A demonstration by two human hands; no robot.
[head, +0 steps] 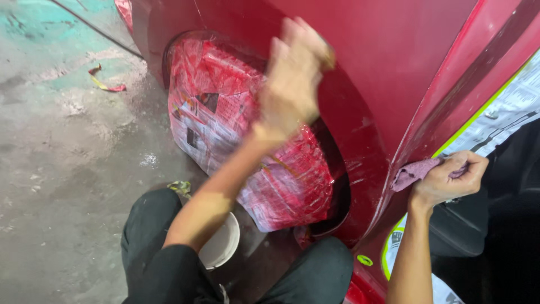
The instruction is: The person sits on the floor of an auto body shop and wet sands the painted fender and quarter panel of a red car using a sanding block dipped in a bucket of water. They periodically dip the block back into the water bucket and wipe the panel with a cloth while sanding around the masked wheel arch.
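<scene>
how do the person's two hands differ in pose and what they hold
The left hand is raised against the red car body panel above the paper-masked wheel arch, blurred, fingers extended; whether it holds anything small cannot be told. The right hand sits lower at the panel's edge, sharp, fingers curled around a crumpled mauve cloth. Both are bare and rest on the same red bodywork.

Black trousers [152, 247] on both knees; forearms bare, no sleeves; hands ungloved.
</scene>
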